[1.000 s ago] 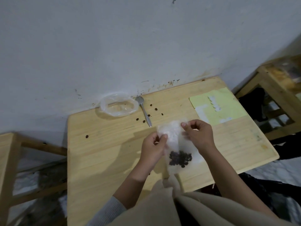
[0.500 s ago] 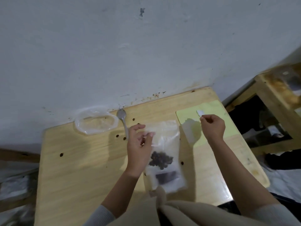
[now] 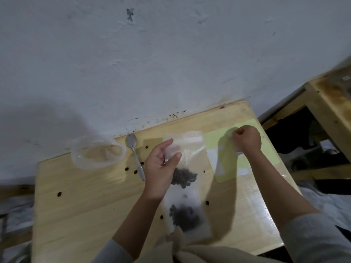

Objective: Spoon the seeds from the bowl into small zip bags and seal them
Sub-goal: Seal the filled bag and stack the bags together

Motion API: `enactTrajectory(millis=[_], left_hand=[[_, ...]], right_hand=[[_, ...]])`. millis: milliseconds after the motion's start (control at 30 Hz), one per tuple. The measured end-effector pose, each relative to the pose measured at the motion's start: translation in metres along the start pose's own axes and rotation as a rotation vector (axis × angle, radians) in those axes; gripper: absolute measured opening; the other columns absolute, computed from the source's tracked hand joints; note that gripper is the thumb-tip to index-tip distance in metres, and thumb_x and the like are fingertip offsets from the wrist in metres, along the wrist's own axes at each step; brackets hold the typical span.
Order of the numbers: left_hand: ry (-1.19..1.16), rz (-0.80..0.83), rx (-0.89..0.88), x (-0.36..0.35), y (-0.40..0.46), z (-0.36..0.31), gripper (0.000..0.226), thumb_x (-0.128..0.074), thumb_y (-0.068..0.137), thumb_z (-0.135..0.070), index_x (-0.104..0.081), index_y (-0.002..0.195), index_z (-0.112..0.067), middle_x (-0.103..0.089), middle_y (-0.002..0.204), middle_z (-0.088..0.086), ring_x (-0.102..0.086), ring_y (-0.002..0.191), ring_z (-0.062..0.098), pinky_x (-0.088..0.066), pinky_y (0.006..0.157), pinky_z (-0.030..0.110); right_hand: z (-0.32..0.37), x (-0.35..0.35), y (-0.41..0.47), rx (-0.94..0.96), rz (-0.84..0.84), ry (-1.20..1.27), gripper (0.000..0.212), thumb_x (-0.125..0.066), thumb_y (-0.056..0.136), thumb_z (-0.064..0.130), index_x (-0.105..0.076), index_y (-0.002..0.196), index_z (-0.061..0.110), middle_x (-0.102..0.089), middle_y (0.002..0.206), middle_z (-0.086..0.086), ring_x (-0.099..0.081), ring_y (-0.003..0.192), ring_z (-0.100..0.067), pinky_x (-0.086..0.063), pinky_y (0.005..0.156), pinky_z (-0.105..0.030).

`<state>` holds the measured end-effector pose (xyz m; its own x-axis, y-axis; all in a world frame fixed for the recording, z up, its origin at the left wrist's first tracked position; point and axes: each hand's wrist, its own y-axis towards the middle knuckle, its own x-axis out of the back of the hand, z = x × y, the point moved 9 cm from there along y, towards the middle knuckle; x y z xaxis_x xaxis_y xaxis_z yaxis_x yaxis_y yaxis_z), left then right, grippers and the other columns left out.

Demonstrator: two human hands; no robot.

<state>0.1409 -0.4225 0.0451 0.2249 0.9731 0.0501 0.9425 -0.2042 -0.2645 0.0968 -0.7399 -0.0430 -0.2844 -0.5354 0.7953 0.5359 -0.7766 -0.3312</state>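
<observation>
Seeds (image 3: 183, 177) sit dark inside a clear zip bag (image 3: 187, 149), centre of the wooden surface (image 3: 91, 202). Left hand (image 3: 161, 168) has its grip clamped on the bag's left edge. Right hand (image 3: 246, 139), at 2 o'clock, is closed, pinching something small and pale over a green sheet (image 3: 269, 149). Spoon (image 3: 135, 154) and clear bowl (image 3: 97, 154) lie at 10 o'clock.

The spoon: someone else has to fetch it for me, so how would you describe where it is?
On the wooden table, look at the far edge against the white wall. The spoon lies there just right of the clear plastic bowl, bowl-end toward the wall. It is the only metal thing among scattered dark seeds.
</observation>
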Motion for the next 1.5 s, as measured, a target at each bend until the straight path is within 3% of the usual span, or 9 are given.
enactTrajectory(millis=[167,367,567,733,867,1033,1167,1300,1500], left_hand=[[0.023,-0.017,0.003,0.005,0.002,0.000,0.037,-0.064,0.088,-0.007,-0.065,0.109,-0.037,-0.065,0.121,-0.011,-0.056,0.119,0.006,-0.042,0.107,0.040],[0.013,-0.038,-0.030,0.009,-0.005,-0.009,0.034,-0.063,0.089,-0.004,-0.064,0.112,-0.030,-0.067,0.116,-0.009,-0.059,0.113,0.004,-0.046,0.103,0.042],[0.002,0.007,-0.138,0.014,-0.021,-0.029,0.048,-0.064,0.087,-0.003,-0.063,0.116,-0.041,-0.064,0.121,-0.014,-0.057,0.119,0.017,-0.046,0.099,0.055],[-0.034,-0.030,-0.186,0.025,-0.043,-0.045,0.040,-0.060,0.090,-0.003,-0.062,0.112,-0.036,-0.064,0.119,-0.013,-0.060,0.111,0.006,-0.051,0.094,0.039],[-0.116,-0.087,-0.171,0.039,-0.054,-0.046,0.031,-0.062,0.088,-0.004,-0.066,0.108,-0.029,-0.068,0.113,-0.002,-0.065,0.105,0.013,-0.055,0.089,0.039],[-0.135,-0.088,-0.205,0.055,-0.065,-0.055,0.032,-0.063,0.087,0.001,-0.068,0.101,-0.027,-0.071,0.101,0.003,-0.068,0.092,0.013,-0.054,0.079,0.022],[-0.170,-0.085,-0.218,0.078,-0.074,-0.058,0.033,-0.062,0.087,0.004,-0.069,0.101,-0.024,-0.070,0.103,0.008,-0.067,0.098,0.022,-0.054,0.077,0.020],[-0.202,-0.094,-0.186,0.115,-0.086,-0.054,0.031,-0.062,0.086,0.005,-0.069,0.101,-0.022,-0.070,0.104,0.006,-0.068,0.095,0.018,-0.055,0.077,0.022],[-0.382,-0.205,-0.097,0.209,-0.098,-0.040,0.027,-0.060,0.087,0.002,-0.067,0.106,-0.016,-0.070,0.107,0.004,-0.069,0.091,0.013,-0.056,0.073,0.024]], right_hand=[[0.023,0.028,-0.022,0.083,-0.051,0.324,0.012,-0.064,0.085,0.018,-0.064,0.080,0.008,-0.062,0.078,-0.002,-0.058,0.076,-0.017,-0.046,0.073,-0.028],[0.097,0.041,-0.124,0.256,0.198,0.845,0.020,-0.081,0.070,0.011,-0.061,0.066,0.010,-0.061,0.063,-0.005,-0.054,0.056,-0.015,-0.047,0.052,-0.024],[0.126,0.020,-0.181,0.376,0.266,0.763,0.018,-0.084,0.067,0.014,-0.067,0.066,0.010,-0.063,0.062,-0.002,-0.054,0.055,-0.011,-0.046,0.054,-0.025],[0.136,0.023,-0.209,0.443,0.180,0.654,0.017,-0.083,0.069,0.015,-0.067,0.066,0.011,-0.064,0.061,0.005,-0.053,0.052,-0.001,-0.044,0.055,-0.013],[0.134,0.022,-0.224,0.442,0.143,0.639,0.020,-0.084,0.068,0.021,-0.066,0.064,0.014,-0.064,0.060,0.004,-0.054,0.052,-0.003,-0.044,0.053,-0.014],[0.132,0.018,-0.239,0.409,0.179,0.707,0.024,-0.085,0.067,0.021,-0.064,0.062,0.012,-0.057,0.054,0.004,-0.046,0.049,-0.007,-0.040,0.051,-0.016],[0.136,0.009,-0.256,0.390,0.227,0.774,0.021,-0.083,0.070,0.017,-0.064,0.060,0.014,-0.051,0.047,0.013,-0.043,0.047,-0.005,-0.038,0.051,-0.015],[0.149,-0.005,-0.284,0.437,0.220,0.751,0.019,-0.082,0.071,0.019,-0.066,0.063,0.013,-0.046,0.051,0.002,-0.038,0.047,-0.008,-0.035,0.049,-0.015],[0.174,-0.050,-0.338,0.507,0.287,0.670,0.016,-0.079,0.075,0.025,-0.065,0.083,0.026,-0.064,0.102,0.006,-0.062,0.087,-0.007,-0.050,0.069,-0.024]])
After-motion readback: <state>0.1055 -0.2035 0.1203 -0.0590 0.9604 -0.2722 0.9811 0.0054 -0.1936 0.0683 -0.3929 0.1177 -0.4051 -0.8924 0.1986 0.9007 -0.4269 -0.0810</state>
